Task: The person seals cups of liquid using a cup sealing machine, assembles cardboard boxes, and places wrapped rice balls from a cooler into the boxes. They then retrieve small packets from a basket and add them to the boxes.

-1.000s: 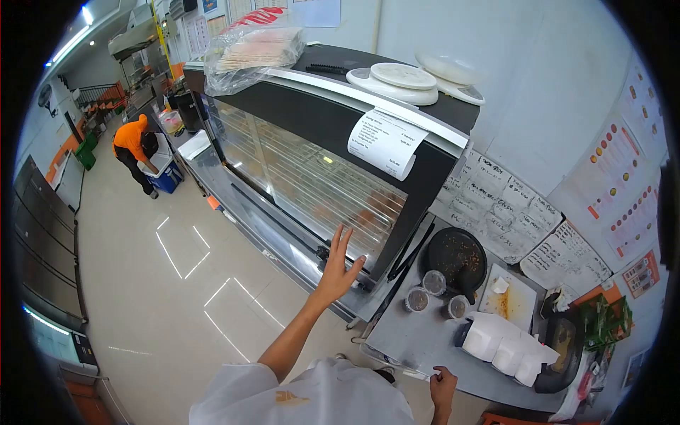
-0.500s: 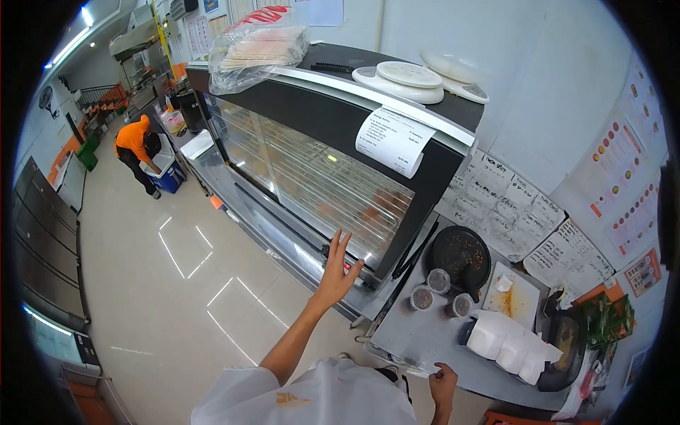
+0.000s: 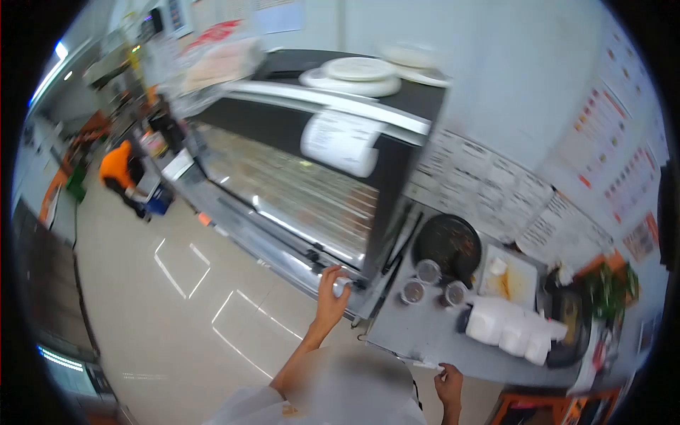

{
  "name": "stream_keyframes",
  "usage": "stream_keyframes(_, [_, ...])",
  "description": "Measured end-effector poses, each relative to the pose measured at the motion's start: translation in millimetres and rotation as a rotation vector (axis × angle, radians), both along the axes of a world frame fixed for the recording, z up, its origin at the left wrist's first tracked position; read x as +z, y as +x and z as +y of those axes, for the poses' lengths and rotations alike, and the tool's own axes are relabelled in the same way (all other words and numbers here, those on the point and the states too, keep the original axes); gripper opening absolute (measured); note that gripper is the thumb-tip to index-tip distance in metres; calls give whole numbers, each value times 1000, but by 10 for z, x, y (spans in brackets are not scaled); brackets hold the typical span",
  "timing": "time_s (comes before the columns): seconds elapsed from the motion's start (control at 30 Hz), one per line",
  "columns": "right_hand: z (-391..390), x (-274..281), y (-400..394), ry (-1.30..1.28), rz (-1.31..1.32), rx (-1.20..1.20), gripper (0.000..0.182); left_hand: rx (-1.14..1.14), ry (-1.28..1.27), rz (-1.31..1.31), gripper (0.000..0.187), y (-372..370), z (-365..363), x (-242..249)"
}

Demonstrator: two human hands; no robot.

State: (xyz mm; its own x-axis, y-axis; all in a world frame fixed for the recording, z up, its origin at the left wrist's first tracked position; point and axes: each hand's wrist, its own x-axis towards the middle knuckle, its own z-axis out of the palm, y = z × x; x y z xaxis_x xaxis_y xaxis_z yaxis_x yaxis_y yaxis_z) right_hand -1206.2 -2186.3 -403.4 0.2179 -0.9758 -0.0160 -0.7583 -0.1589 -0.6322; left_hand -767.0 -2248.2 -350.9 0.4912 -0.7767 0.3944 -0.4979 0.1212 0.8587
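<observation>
My left hand [image 3: 330, 301] is at the lower right corner of a glass-fronted display case [image 3: 283, 191]. Its fingers curl round a small pale, shiny thing [image 3: 341, 285], too blurred to name. Close to the front edge of the metal table [image 3: 397, 333], my right hand [image 3: 448, 386] is closed in a pinch; what it holds, if anything, I cannot make out. A curled printed receipt [image 3: 340, 142] hangs over the case's upper front.
On the table stand a black pan [image 3: 446, 248], several lidded cups [image 3: 413, 291], a stained white board [image 3: 508, 276] and white paper packets [image 3: 506, 329]. Plastic-wrapped packs [image 3: 219, 64] and white scales [image 3: 358, 69] sit atop the case. A person in orange [image 3: 117, 166] bends over a blue cooler [image 3: 159, 202].
My left hand has gone from spread fingers before the glass to curled fingers at the case's lower corner. My right hand stays pinched by the table edge. The view has shifted and blurred.
</observation>
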Motion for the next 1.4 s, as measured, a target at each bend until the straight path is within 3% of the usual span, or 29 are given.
stream_keyframes(0.1, [127,-140,-214,-98,18,16,32,-52,34,1,16,-353,254,-291])
stream_keyframes(0.23, [215,88,-506,16,-105,-82,33,-266,186,82,12,-998,546,-770])
stream_keyframes(0.37, [766,153,-1179,87,-135,-285,31,-511,350,115,11,-2072,830,-719])
stream_keyframes(0.5, [1329,103,-2188,165,-144,-466,28,-756,399,53,11,-3361,699,-656])
stream_keyframes(0.63, [2042,-81,-3443,158,-130,-613,25,-944,274,-86,11,-4797,502,-882])
stream_keyframes(0.7, [2445,-15,-3876,211,-143,-751,25,-1060,246,-168,12,-5389,483,-962])
stream_keyframes(0.77, [2523,236,-4581,116,-108,-830,25,-1074,244,-24,12,-6181,456,-978])
stream_keyframes(0.83, [2470,482,-5175,131,-83,-870,25,-1111,263,-52,12,-6743,504,-968])
stream_keyframes(0.97, [1879,912,-6369,-21,-131,-815,20,-1133,458,-93,13,-7161,451,-1494])
stream_keyframes(1.03, [1312,1122,-6877,-83,-185,-712,22,-1170,284,-342,20,-7239,396,-1724])
stream_keyframes(1.1, [699,1280,-7462,-265,-160,-647,27,-1051,437,-316,25,-7394,408,-1685])
stream_keyframes(1.2, [-290,1632,-8180,-159,-193,-569,30,-890,610,-242,38,-7720,275,-1749])
stream_keyframes(1.3, [-1451,1569,-8950,-279,-30,-454,23,-684,717,-120,44,-7898,274,-2137])
stream_keyframes(1.37, [-2203,1477,-9360,-298,-31,-411,21,-708,477,-490,39,-7887,324,-2243])
stream_keyframes(1.4, [-2600,1406,-9562,-344,-33,-389,20,-688,567,-417,37,-7919,312,-2239])
